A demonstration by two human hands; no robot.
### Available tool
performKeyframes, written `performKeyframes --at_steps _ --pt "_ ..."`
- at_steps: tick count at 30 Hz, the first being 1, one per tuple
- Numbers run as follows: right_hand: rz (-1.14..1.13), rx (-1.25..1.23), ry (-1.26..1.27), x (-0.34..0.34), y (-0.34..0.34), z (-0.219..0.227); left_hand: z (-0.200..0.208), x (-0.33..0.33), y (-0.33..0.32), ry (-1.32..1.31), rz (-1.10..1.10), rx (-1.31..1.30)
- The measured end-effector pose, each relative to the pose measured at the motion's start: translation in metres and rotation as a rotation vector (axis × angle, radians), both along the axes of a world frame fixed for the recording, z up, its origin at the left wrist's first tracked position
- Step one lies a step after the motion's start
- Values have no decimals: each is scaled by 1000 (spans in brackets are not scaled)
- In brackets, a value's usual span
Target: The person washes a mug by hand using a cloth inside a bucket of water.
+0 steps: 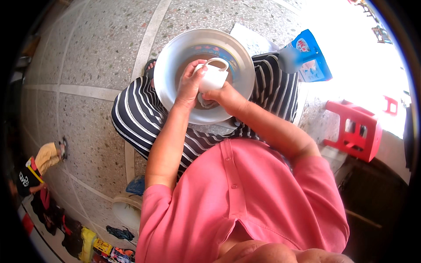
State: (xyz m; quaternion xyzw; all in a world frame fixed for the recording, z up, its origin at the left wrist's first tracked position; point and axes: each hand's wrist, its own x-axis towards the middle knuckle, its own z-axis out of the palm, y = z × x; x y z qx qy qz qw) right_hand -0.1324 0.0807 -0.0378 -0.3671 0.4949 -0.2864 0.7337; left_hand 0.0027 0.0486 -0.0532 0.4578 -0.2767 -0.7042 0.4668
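A white mug (214,79) is held tilted over a wide pale basin (168,72) of brownish, murky water between my knees. My left hand (190,84) wraps the mug's left side, its fingers near the looped handle at the top. My right hand (226,98) grips the mug's lower right side. Below the mug, by my right fingers, a pale greyish thing (206,101) looks like a wet cloth; whether I hold it is not clear. Coloured printing decorates the basin's far inner wall.
A blue pouch (322,61) stands right of the basin, near a white sheet (251,39). A red plastic stool (357,131) is farther right. At left, another person (37,171) is on the speckled tile floor. A whitish tub (126,208) sits behind my left side.
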Motion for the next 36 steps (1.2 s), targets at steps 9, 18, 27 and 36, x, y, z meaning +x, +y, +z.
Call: performKeyframes --at_steps 9,18,27,36 --pt "385 -1036 727 -23 -10 4 -4 -1 7 327 -117 335" --pt "606 -1329 1015 -21 -2 6 -25 -2 10 364 -5 274" --pt "612 -717 915 -10 -7 17 -24 -8 9 130 51 191" --pt "539 -1034 786 -22 -1 -9 -34 -7 3 157 -5 241"
